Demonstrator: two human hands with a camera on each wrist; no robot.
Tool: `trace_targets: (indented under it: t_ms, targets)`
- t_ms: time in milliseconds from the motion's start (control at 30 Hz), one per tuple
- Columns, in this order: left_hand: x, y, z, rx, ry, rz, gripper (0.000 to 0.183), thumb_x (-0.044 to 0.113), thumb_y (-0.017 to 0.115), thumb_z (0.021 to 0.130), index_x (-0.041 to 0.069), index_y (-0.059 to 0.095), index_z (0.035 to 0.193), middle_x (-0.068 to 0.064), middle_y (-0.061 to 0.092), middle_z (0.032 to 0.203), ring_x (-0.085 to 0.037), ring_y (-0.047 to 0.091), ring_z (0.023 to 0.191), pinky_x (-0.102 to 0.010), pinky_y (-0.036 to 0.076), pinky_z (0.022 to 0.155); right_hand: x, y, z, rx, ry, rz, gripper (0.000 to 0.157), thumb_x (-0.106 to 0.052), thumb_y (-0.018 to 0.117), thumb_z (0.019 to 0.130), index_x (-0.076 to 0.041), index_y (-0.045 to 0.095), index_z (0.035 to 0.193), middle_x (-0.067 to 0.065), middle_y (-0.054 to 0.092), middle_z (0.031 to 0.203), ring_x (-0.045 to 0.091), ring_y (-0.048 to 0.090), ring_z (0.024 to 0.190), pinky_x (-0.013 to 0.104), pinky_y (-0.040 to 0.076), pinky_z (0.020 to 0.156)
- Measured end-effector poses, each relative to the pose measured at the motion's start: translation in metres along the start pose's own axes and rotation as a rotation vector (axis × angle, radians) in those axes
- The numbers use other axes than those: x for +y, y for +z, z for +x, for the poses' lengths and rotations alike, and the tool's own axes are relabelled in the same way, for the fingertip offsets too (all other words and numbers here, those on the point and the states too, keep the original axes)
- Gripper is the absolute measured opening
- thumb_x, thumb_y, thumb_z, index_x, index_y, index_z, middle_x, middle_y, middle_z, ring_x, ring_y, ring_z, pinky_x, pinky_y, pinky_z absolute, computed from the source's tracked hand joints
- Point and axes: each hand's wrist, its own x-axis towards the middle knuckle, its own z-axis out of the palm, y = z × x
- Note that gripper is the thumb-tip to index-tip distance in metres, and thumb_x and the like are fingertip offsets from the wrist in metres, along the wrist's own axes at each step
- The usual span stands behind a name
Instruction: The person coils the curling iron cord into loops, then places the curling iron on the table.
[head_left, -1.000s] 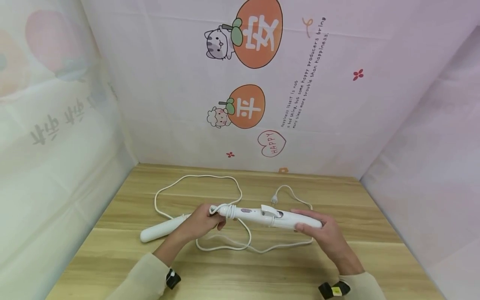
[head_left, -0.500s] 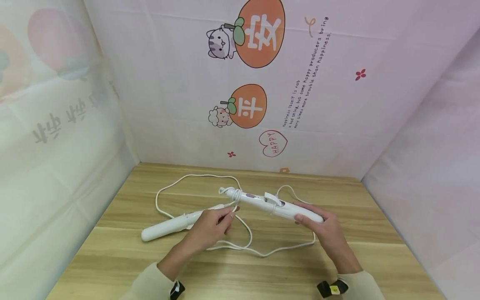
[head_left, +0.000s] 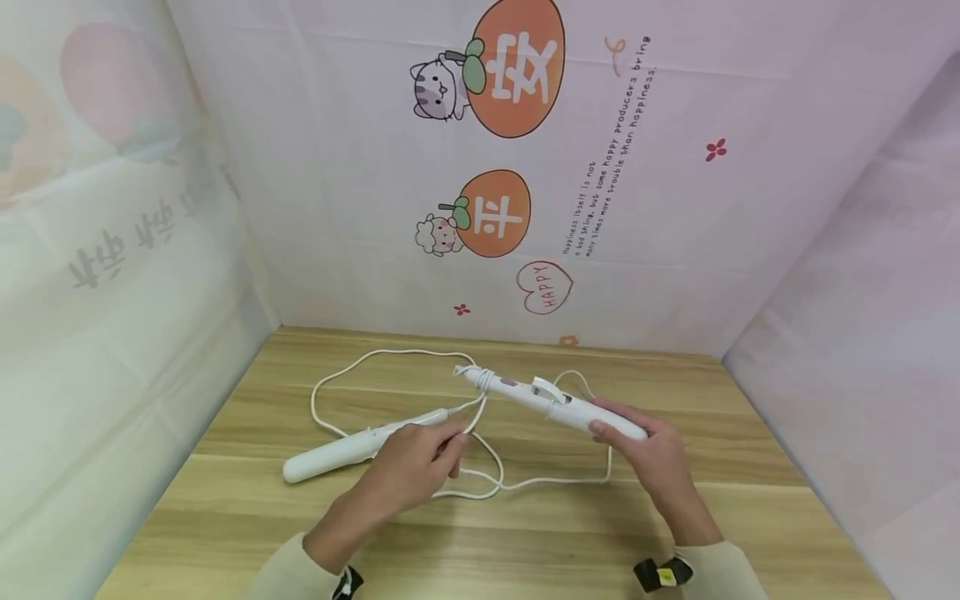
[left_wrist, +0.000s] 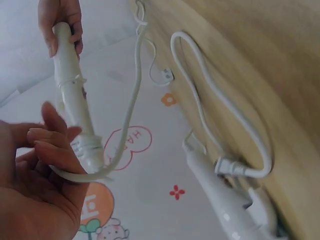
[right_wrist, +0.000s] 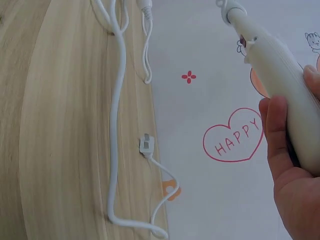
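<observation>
A white curling iron (head_left: pixel 581 413) with a lever hangs above the wooden table, tilted with its corded end up and to the left. My right hand (head_left: pixel 660 454) grips its thick rounded end; the right wrist view shows fingers and thumb around the barrel (right_wrist: pixel 285 80). Several turns of white cord are wound round the other end. From there the cord (left_wrist: pixel 137 75) runs down to my left hand (head_left: pixel 412 462), whose curled fingers hold it. Behind the left hand lies a second white curling iron (head_left: pixel 330 458), partly hidden by that hand.
Loose white cord (head_left: pixel 375 351) loops across the wooden table (head_left: pixel 525 550). A two-pin plug (right_wrist: pixel 146 145) lies near the table's back edge, and another plug (left_wrist: pixel 230 167) is by the second iron. Printed cloth walls (head_left: pixel 337 208) enclose the back and sides.
The held iron's corded end has risen and swung away from me. My left hand has left that end and now holds the cord lower down, drawing it toward me. The second iron stays put.
</observation>
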Motion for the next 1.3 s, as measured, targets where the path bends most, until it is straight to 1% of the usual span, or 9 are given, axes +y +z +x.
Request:
trace_targets:
  t_ms: [100, 233, 400, 567, 733, 967, 1033, 1200, 1300]
  targets:
    - [-0.002, -0.009, 0.003, 0.032, 0.086, 0.162, 0.029, 0.022, 0.063, 0.111, 0.023, 0.066, 0.082, 0.019, 0.057, 0.065, 0.005, 0.041, 0.053, -0.021, 0.036, 0.051, 0.004, -0.001, 0.000, -0.039, -0.041, -0.115, 0.042, -0.027, 0.087, 0.096, -0.010, 0.079, 0.133, 0.012, 0.077, 0.135, 0.008, 0.073, 0.101, 0.026, 0.059, 0.083]
    - [-0.008, -0.022, 0.011, 0.104, 0.231, 0.335, 0.019, 0.023, 0.071, 0.106, 0.020, 0.073, 0.088, 0.015, 0.055, 0.065, 0.002, 0.038, 0.055, -0.021, 0.036, 0.049, 0.008, -0.001, -0.003, -0.102, -0.113, -0.212, 0.035, -0.026, 0.087, 0.095, -0.016, 0.082, 0.129, 0.012, 0.075, 0.138, 0.007, 0.068, 0.110, 0.027, 0.057, 0.084]
    - [-0.018, -0.031, 0.024, 0.215, 0.364, 0.484, 0.008, 0.024, 0.076, 0.102, 0.019, 0.078, 0.097, 0.010, 0.068, 0.074, -0.003, 0.046, 0.054, -0.026, 0.040, 0.046, 0.010, 0.000, -0.004, -0.177, -0.186, -0.183, 0.033, -0.021, 0.088, 0.094, -0.016, 0.083, 0.126, 0.010, 0.079, 0.129, 0.007, 0.070, 0.103, 0.027, 0.058, 0.081]
    - [-0.030, -0.032, 0.031, 0.223, 0.419, 0.547, 0.008, 0.026, 0.078, 0.101, 0.019, 0.082, 0.101, 0.008, 0.081, 0.092, -0.009, 0.070, 0.066, -0.031, 0.051, 0.050, 0.010, -0.001, -0.007, -0.237, -0.203, -0.131, 0.032, -0.016, 0.088, 0.093, -0.013, 0.083, 0.124, 0.002, 0.080, 0.124, 0.007, 0.070, 0.097, 0.027, 0.059, 0.078]
    - [-0.039, -0.033, 0.035, 0.131, 0.385, 0.433, 0.011, 0.028, 0.077, 0.103, 0.020, 0.084, 0.105, 0.008, 0.083, 0.099, -0.011, 0.079, 0.085, -0.036, 0.062, 0.066, 0.010, -0.005, -0.010, -0.286, -0.226, -0.061, 0.032, -0.008, 0.085, 0.093, -0.007, 0.081, 0.125, -0.014, 0.079, 0.124, 0.006, 0.071, 0.098, 0.028, 0.061, 0.078]
    - [-0.056, -0.034, 0.038, -0.116, 0.248, 0.107, 0.021, 0.028, 0.069, 0.108, 0.020, 0.086, 0.118, 0.004, 0.083, 0.118, -0.014, 0.079, 0.107, -0.041, 0.063, 0.095, 0.009, -0.008, -0.010, -0.356, -0.229, 0.034, 0.033, 0.000, 0.079, 0.096, -0.001, 0.078, 0.128, -0.014, 0.079, 0.125, 0.008, 0.072, 0.096, 0.029, 0.063, 0.079]
    - [-0.059, -0.033, 0.038, -0.155, 0.198, 0.011, 0.022, 0.027, 0.067, 0.109, 0.020, 0.085, 0.121, 0.002, 0.082, 0.122, -0.013, 0.078, 0.111, -0.041, 0.063, 0.098, 0.008, -0.008, -0.009, -0.360, -0.216, 0.050, 0.033, 0.001, 0.078, 0.097, -0.001, 0.078, 0.129, -0.014, 0.078, 0.125, 0.008, 0.072, 0.097, 0.029, 0.063, 0.080]
    - [-0.064, -0.031, 0.035, -0.187, 0.111, -0.204, 0.024, 0.026, 0.067, 0.110, 0.016, 0.084, 0.124, -0.003, 0.081, 0.127, -0.010, 0.074, 0.114, -0.034, 0.061, 0.100, 0.006, -0.006, -0.008, -0.351, -0.219, 0.072, 0.032, 0.002, 0.076, 0.097, -0.001, 0.077, 0.129, -0.014, 0.078, 0.126, 0.009, 0.072, 0.100, 0.030, 0.062, 0.081]
    - [-0.066, -0.028, 0.033, -0.214, 0.075, -0.313, 0.023, 0.022, 0.066, 0.111, 0.014, 0.084, 0.122, -0.004, 0.081, 0.124, -0.006, 0.072, 0.105, -0.027, 0.059, 0.092, 0.005, -0.004, -0.008, -0.351, -0.243, 0.080, 0.033, 0.004, 0.075, 0.097, -0.001, 0.078, 0.129, -0.013, 0.078, 0.125, 0.009, 0.072, 0.099, 0.030, 0.062, 0.080]
